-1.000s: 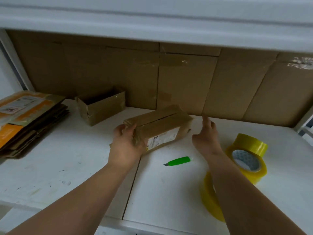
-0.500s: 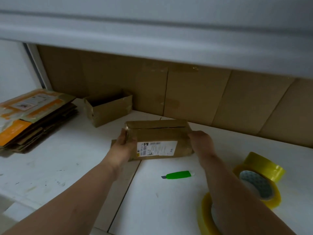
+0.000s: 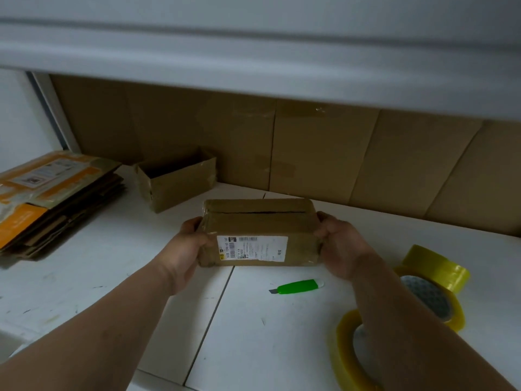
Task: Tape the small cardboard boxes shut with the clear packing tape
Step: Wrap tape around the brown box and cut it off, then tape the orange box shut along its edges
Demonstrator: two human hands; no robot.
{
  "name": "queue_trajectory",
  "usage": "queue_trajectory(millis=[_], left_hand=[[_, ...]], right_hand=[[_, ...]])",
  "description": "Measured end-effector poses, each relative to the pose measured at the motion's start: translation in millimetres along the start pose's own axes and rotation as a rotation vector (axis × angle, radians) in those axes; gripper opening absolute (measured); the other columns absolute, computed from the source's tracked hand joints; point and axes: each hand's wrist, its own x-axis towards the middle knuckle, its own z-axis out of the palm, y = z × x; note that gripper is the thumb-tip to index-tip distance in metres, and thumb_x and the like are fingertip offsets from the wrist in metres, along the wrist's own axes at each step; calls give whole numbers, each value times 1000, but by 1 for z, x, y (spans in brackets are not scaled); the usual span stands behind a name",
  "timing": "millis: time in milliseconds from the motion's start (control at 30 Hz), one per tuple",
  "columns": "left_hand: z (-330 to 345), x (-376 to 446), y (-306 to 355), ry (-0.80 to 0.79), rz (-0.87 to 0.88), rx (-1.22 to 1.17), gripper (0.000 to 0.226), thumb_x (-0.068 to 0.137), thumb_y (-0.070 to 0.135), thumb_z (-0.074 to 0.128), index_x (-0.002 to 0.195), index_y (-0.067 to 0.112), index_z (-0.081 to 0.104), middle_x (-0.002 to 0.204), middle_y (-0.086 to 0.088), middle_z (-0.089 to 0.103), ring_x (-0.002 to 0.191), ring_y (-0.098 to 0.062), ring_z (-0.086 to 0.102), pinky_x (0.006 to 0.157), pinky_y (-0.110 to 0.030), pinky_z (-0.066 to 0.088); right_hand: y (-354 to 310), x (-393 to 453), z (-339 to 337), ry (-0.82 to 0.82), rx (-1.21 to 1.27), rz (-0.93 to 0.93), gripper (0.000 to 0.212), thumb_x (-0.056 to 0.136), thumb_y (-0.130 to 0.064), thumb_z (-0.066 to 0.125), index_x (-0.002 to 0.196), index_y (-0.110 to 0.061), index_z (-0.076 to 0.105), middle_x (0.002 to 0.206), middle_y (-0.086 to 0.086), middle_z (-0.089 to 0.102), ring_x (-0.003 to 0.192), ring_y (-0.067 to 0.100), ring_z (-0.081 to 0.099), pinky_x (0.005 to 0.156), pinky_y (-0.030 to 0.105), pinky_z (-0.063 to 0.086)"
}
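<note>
A small cardboard box [image 3: 259, 221] with a white shipping label on its near side sits in the middle of the white table [image 3: 84, 266]. Its top flaps are folded down, with a dark slit between them. My left hand [image 3: 189, 246] grips the box's left end, and my right hand [image 3: 338, 246] grips its right end. Two yellowish rolls of packing tape lie to the right: one roll [image 3: 434, 289] beyond my right forearm and a second roll [image 3: 346, 351] partly hidden under that forearm. An open cardboard box [image 3: 176, 179] stands at the back left.
A green utility knife [image 3: 297, 287] lies in front of the held box. A pile of flattened cartons [image 3: 50, 201] fills the left edge of the table. Cardboard sheets line the back wall, and a white shelf [image 3: 253, 60] overhangs the table.
The box was turned from an angled position to square, label side toward me, and drawn nearer. My right hand went from hovering beside it to gripping its right end.
</note>
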Motion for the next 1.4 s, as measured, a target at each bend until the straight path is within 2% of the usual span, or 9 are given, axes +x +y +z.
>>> queue_trajectory(millis=[267, 467, 633, 733, 833, 1033, 1200, 1300, 1400], left_hand=[[-38, 11, 27, 231, 85, 6, 8, 97, 23, 60, 101, 26, 65, 106, -1, 73, 106, -25, 66, 102, -47, 48], [-47, 15, 64, 296, 230, 591, 13, 97, 29, 59, 106, 20, 61, 84, 1, 58, 80, -18, 55, 77, -33, 47], [-63, 9, 95, 13, 141, 977, 62, 97, 40, 58, 152, 23, 35, 152, -5, 40, 132, -26, 43, 97, -31, 36], [-75, 9, 104, -75, 94, 1114, 66, 95, 44, 59, 153, 28, 32, 155, -4, 36, 138, -27, 38, 97, -31, 36], [-83, 17, 105, -66, 141, 933, 58, 91, 35, 68, 144, 23, 46, 141, -2, 49, 127, -26, 48, 91, -31, 40], [-102, 41, 113, -33, 183, -341, 11, 93, 16, 65, 103, 18, 66, 94, -2, 73, 96, -19, 71, 75, -31, 55], [-87, 45, 78, -5, 123, 115, 81, 76, 47, 79, 146, 38, 38, 145, 2, 48, 127, -26, 51, 106, -50, 43], [-66, 25, 48, -356, -8, 354, 90, 77, 58, 69, 153, 35, 26, 147, 2, 46, 125, -21, 53, 107, -44, 42], [-57, 16, 35, -453, 2, 371, 83, 81, 72, 48, 153, 38, 25, 143, 8, 51, 122, -14, 55, 111, -39, 39]], right_hand=[[-21, -7, 29, 24, -537, -206, 52, 91, -9, 66, 138, -26, 52, 123, 0, 68, 112, 16, 63, 100, 36, 49], [-2, -8, 56, 227, -551, -181, 53, 95, -42, 60, 146, -43, 42, 119, -2, 67, 104, 20, 66, 100, 41, 51], [6, -15, 67, 242, -494, -1, 54, 101, -33, 52, 150, -43, 32, 126, 0, 58, 100, 23, 65, 93, 42, 54], [12, -23, 75, 208, -479, 110, 48, 100, -36, 52, 147, -36, 40, 129, 10, 58, 96, 29, 64, 77, 37, 56], [15, -23, 78, 271, -492, 163, 30, 99, -37, 52, 124, -20, 54, 94, 16, 60, 79, 31, 56, 69, 38, 46], [22, -27, 75, 380, -244, 247, 22, 96, -24, 49, 103, -4, 54, 75, 22, 69, 65, 34, 66, 73, 47, 57], [42, -21, 92, 369, -147, 323, 26, 101, -20, 44, 108, 3, 51, 88, 27, 69, 67, 35, 70, 54, 42, 61], [57, -6, 101, 404, -514, 349, 39, 85, -10, 67, 118, 6, 52, 80, 22, 65, 57, 29, 64, 64, 43, 62], [60, 2, 117, 430, -656, 201, 66, 88, -2, 52, 147, -20, 31, 93, 16, 70, 62, 24, 65, 46, 25, 50]])
